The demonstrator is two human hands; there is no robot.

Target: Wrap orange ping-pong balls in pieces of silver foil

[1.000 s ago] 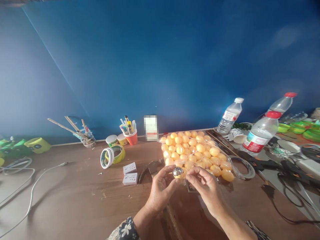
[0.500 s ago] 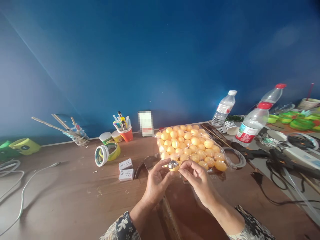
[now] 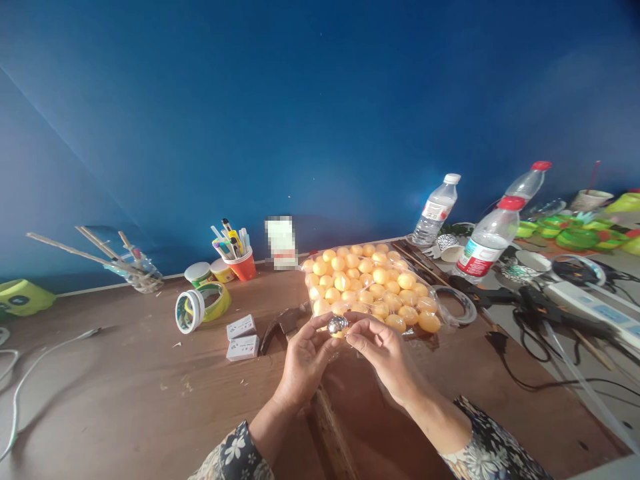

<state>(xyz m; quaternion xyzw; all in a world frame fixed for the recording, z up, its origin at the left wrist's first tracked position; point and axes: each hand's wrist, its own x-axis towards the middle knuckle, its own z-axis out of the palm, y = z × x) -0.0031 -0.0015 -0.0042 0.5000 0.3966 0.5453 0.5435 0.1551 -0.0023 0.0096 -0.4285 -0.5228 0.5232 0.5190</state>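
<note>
My left hand (image 3: 306, 357) grips a small shiny silver ball (image 3: 337, 325) between thumb and forefinger; its underside looks yellowish. From the other side, the thumb and fingers of my right hand (image 3: 380, 347) are pinched at the ball's right edge. Both hands are raised over the table, in front of a clear plastic bag of yellow-orange balls (image 3: 367, 283). Under the hands lies a hammer with a dark curved head (image 3: 283, 327); its wooden handle (image 3: 334, 430) runs toward me, and its middle is partly hidden by my left hand.
Two small white boxes (image 3: 243, 348) and tape rolls (image 3: 190, 312) lie left of the hammer. Behind them stands an orange cup of pens (image 3: 243, 267). On the right are plastic bottles (image 3: 483, 247), a coil of clear tubing (image 3: 467, 308), glue guns (image 3: 537, 307) and a power strip (image 3: 595, 310).
The view has shifted slightly right, so everything on the table sits further left. Both hands keep the silver ball in almost the same grip.
</note>
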